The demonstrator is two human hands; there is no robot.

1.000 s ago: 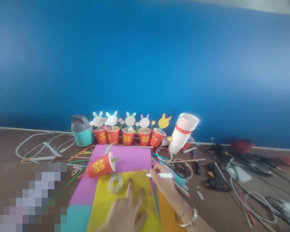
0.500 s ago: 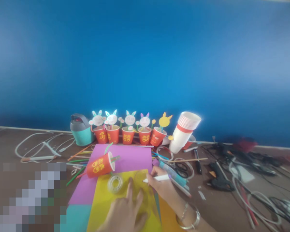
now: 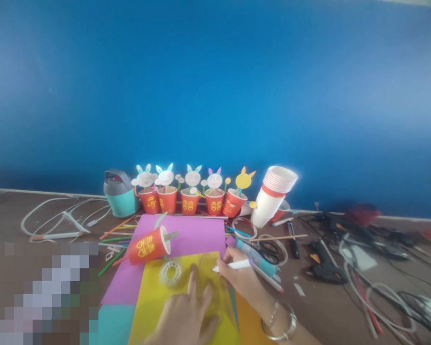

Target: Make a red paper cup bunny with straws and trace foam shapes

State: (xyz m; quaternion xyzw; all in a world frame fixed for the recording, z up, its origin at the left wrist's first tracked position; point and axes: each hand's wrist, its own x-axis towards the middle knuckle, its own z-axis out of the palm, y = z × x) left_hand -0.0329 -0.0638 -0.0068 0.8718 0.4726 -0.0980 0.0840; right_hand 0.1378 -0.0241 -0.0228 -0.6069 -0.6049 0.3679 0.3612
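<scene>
My right hand (image 3: 237,275) grips a white marker (image 3: 240,264), its tip at a yellow sheet (image 3: 151,306) beside a faintly drawn round outline (image 3: 208,261). Fingers spread, my left hand (image 3: 187,309) presses flat on the same sheet. A roll of clear tape (image 3: 171,273) lies on the sheet's upper left. Behind it, a red paper cup (image 3: 149,247) with pipe cleaners rests on its side over a purple sheet (image 3: 197,232).
Several red cups with rabbit figures (image 3: 190,201) line the back, beside a stack of white cups (image 3: 271,196) and a teal container (image 3: 121,194). Scissors (image 3: 269,251), a black glue gun (image 3: 325,266) and tangled cables (image 3: 384,292) lie right. Orange paper (image 3: 249,316) sits below my right wrist.
Hardly anything differs. The whole view has shifted very slightly; both hands, the marker and the papers keep their places.
</scene>
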